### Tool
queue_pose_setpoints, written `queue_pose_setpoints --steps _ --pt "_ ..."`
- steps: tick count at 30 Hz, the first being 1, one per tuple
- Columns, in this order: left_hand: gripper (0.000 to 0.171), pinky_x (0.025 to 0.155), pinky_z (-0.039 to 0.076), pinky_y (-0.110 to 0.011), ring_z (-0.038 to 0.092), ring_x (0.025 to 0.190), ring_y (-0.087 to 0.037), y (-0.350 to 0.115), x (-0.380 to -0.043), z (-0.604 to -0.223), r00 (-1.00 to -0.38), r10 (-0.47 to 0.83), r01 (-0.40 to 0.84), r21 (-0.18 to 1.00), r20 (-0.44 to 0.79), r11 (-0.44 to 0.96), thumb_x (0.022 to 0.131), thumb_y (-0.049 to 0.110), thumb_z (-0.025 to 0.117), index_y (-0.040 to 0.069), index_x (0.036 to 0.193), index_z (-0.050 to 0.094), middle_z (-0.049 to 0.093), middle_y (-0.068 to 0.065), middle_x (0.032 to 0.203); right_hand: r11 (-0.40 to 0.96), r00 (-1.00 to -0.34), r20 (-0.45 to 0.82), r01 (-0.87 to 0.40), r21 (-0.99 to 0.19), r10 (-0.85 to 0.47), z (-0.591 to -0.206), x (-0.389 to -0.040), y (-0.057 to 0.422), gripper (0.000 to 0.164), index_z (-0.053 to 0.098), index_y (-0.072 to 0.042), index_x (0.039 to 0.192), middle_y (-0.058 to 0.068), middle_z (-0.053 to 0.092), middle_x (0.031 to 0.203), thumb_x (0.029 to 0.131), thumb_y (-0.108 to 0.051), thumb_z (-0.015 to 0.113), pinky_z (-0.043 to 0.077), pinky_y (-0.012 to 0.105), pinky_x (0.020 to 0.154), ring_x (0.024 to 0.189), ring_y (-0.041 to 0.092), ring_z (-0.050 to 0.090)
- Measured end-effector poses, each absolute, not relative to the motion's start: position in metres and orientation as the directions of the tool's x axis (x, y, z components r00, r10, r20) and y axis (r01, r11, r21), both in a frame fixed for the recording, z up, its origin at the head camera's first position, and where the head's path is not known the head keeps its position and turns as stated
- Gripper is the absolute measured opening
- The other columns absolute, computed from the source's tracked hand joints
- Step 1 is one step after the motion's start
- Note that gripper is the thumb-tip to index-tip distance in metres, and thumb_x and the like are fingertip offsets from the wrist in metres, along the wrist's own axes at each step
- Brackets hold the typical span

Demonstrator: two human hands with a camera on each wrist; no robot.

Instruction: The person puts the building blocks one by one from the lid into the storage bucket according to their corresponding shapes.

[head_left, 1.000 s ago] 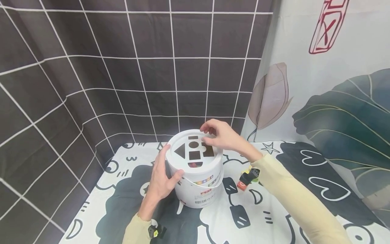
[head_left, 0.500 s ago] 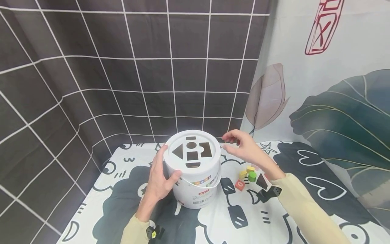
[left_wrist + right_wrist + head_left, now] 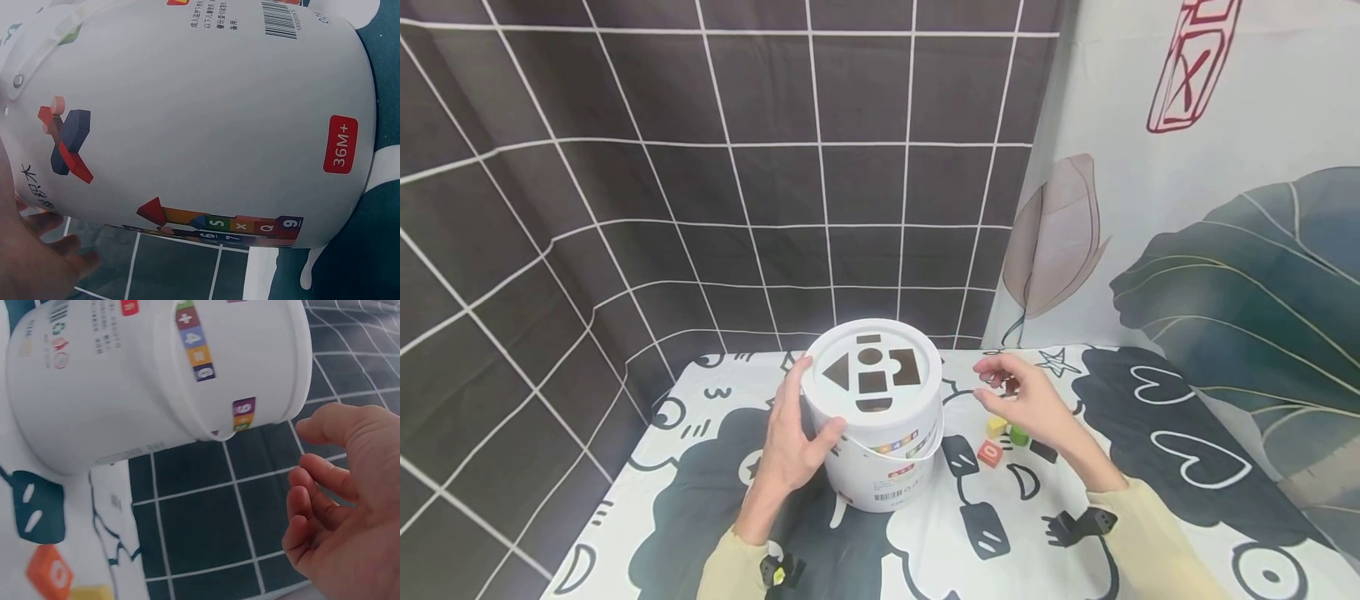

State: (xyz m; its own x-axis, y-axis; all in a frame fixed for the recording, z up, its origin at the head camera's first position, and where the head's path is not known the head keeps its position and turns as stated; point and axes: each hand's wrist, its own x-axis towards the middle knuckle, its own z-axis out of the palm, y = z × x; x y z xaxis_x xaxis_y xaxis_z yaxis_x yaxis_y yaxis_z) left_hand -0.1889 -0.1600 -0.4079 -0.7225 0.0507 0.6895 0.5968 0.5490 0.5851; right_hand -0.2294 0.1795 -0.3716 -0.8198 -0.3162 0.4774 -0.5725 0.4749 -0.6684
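A white bucket (image 3: 880, 467) with a handle stands on the cloth, its lid (image 3: 820, 400) cut with shaped holes: a triangle, a circle, a square and others. My left hand (image 3: 793, 433) rests against its left side, fingers fairly straight along the rim and thumb at the front. In the left wrist view, the fingers (image 3: 47, 247) lie at the bucket's edge. My right hand (image 3: 1026, 404) is in the air to the right of the bucket, fingers loosely bent and holding nothing. Beneath it lie a red block (image 3: 989, 453) marked 0, a yellow block (image 3: 997, 427) and a partly covered green block (image 3: 1018, 435).
A dark block (image 3: 1043, 451) lies to the right of the green one. The patterned cloth (image 3: 940, 550) runs back to a dark grid curtain (image 3: 775, 192). A white curtain with leaf prints (image 3: 1075, 250) hangs at the right.
My right hand has moved from over the lid out to the right, above the blocks. More of the lid's holes show now. The left hand has stayed at the bucket.
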Motion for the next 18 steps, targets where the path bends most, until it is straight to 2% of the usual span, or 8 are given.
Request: queue_pose_setpoints --steps 9,18 --pt "0.09 0.105 0.032 -0.066 0.043 0.134 -0.039 -0.159 -0.189 -0.408 -0.719 0.052 0.601 0.583 0.693 0.547 0.087 0.063 0.058 0.006 0.152 0.034 0.041 -0.02 0.151 0.548 -0.864 0.455 -0.493 -0.676 -0.218 -0.406 -0.219 0.191 0.031 0.067 0.001 0.111 0.004 0.065 0.095 0.081 0.002 0.077 0.047 0.028 0.07 0.084 0.022 0.056" --pt "0.092 0.105 0.031 -0.067 0.042 0.134 -0.039 -0.16 -0.189 -0.409 -0.726 0.049 0.594 0.59 0.686 0.547 0.087 0.065 0.058 0.007 0.153 0.033 0.04 -0.019 0.152 0.608 -0.921 0.368 -0.368 -0.704 -0.132 -0.445 -0.21 0.198 0.031 0.066 0.0 0.109 0.009 0.063 0.092 0.08 0.001 0.077 0.048 0.028 0.067 0.084 0.03 0.058"
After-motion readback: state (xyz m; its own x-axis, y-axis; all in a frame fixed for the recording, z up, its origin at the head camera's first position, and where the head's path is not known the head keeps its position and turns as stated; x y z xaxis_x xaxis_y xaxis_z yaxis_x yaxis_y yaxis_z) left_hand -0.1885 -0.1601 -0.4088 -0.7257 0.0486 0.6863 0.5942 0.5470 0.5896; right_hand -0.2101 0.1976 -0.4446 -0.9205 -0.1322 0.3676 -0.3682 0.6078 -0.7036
